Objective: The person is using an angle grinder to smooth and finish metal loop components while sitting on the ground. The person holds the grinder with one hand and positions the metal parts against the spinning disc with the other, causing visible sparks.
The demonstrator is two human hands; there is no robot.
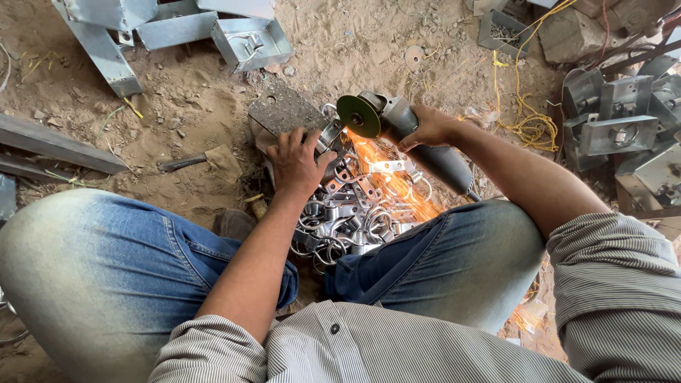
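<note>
Sandy, stony ground forms the work surface, littered with folded grey sheet-metal brackets (252, 41), a tangle of yellow cord (528, 126) and a small hammer (186, 162). A small bright steel clamp piece (330, 135) is pinned against a flat dark steel plate (284, 110) by the left hand (296, 162), fingers closed down over it. A grey angle grinder with a greenish disc (358, 115) is gripped around its body by the right hand (429, 128), and orange sparks are thrown over a heap of shiny steel ring clamps (355, 220) lying between the knees. The piece is judged stiff, light, sharp-edged and probably hot; it is best held well away from the disc.
</note>
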